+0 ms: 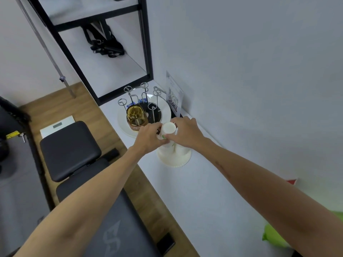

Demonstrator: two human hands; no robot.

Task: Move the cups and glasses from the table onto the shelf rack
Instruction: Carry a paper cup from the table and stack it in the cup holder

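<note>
A white paper cup (168, 128), upside down with its flat base toward the camera, tops one of the stacks of paper cups (170, 147) that stand on a white paper plate (175, 161) on the white table (194, 191). The left hand (149, 137) curls its fingers round the cup's left side, and the right hand (185, 132) pinches it from the right, thumb low near a green print on the wall. Such a cup should be very light and thin-walled; a hard squeeze would likely dent it, and nested cups tend to cling, so a gentle hold near the stiffer base, with the lower stack steadied, seems wise. How many stacks sit on the plate is hard to tell, since the hands cover them

Just behind, touching nothing of the stack, a wire cup rack (141, 101) rises from a round white tray (165, 108), its looped prongs upright; an amber glass cup (135, 115) hangs inverted on a near prong. Glass will be heavier, slick and breakable. Free prongs stand to the right and rear, so there is room to lower a cup straight down

The table is narrow: its left edge drops to a wooden floor (61, 101) and a black bench (70, 149), the wall (259, 71) hems the right, and a QR-code sign (173, 100) leans near the tray. A black-framed shelf unit (146, 43) closes the far end
</note>
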